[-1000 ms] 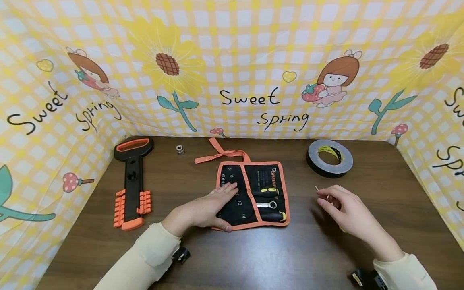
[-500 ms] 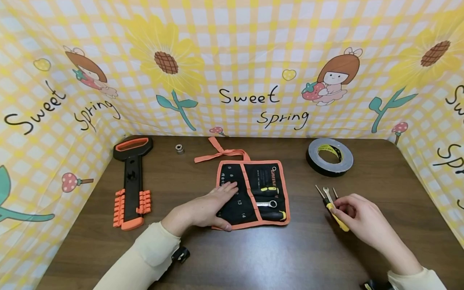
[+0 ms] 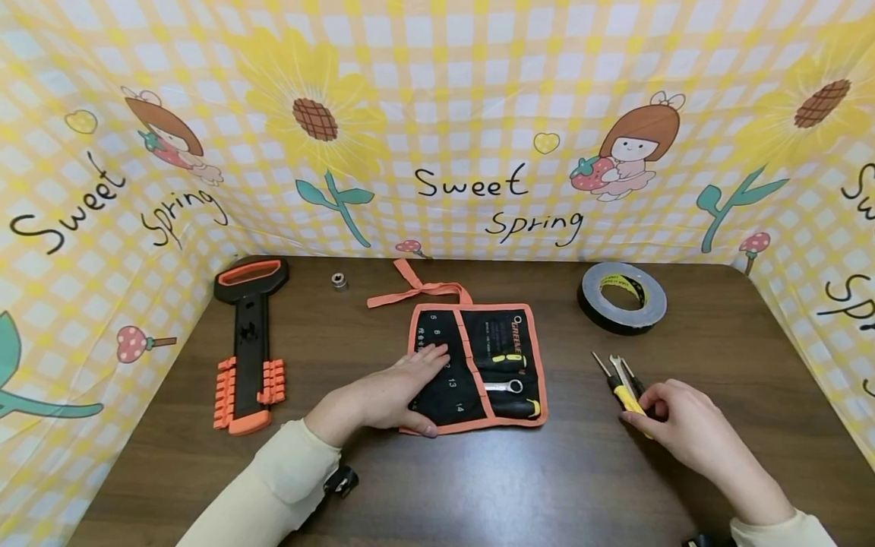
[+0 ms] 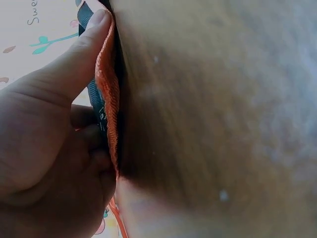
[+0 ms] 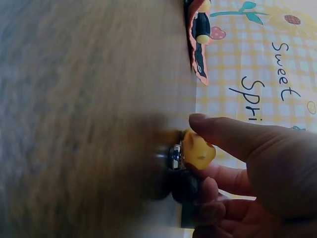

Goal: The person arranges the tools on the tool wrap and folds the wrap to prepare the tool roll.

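My left hand [image 3: 393, 389] rests with fingers spread on the left half of a black tool pouch [image 3: 509, 334] with orange trim. In the left wrist view the thumb lies over the pouch's orange edge [image 4: 107, 89]. The pouch lies unfolded, with a ring-ended wrench [image 3: 504, 387] and yellow-and-black handles in its right pockets. At the right, my right hand [image 3: 687, 420] holds a bunch of tools: a yellow-handled screwdriver [image 3: 627, 398], an open-ended wrench [image 3: 617, 367] and a second thin-shafted tool [image 3: 632, 371]. The thumb touches the yellow handle [image 5: 198, 150]; fingers curl at a black handle [image 5: 186, 186].
A roll of grey tape [image 3: 622, 298] lies behind the right hand. At the far left is a black-and-orange handled rack [image 3: 251, 346]. A small metal socket [image 3: 339, 282] stands near the back edge, left of the pouch's orange strap [image 3: 437, 289]. Patterned cloth [image 3: 437, 114] surrounds the table.
My right hand has drawn back toward the lower right, bringing the tools into sight. Their shafts have since come closer together. The left hand has stayed on the pouch.
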Action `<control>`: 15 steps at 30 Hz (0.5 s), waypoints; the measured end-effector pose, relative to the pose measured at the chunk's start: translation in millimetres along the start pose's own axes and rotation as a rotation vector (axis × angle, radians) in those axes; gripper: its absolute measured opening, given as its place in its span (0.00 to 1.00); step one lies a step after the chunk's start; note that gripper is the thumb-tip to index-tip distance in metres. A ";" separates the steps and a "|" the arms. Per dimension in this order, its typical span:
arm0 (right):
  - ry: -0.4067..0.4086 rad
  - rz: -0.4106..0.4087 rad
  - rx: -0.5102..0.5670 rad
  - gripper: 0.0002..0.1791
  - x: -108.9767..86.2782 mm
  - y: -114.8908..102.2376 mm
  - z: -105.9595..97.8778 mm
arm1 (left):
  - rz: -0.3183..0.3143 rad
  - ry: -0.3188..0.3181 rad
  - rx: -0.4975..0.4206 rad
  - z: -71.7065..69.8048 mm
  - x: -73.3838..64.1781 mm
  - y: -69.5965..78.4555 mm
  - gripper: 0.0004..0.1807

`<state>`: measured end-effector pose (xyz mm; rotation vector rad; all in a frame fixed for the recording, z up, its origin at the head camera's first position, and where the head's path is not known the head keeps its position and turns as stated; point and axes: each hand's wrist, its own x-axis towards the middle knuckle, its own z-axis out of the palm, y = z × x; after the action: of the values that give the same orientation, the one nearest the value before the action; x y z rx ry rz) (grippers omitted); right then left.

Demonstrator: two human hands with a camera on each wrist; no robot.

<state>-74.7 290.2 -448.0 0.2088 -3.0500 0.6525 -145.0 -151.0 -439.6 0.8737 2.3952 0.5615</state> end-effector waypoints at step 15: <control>0.117 -0.011 0.055 0.09 2.2 -3.6 1.3 | 0.000 0.027 0.099 -2.9 2.9 -1.7 0.65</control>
<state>-76.3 286.1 -447.6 0.1808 -2.9203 0.7218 -149.3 -150.9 -439.2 0.9135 2.4651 0.4608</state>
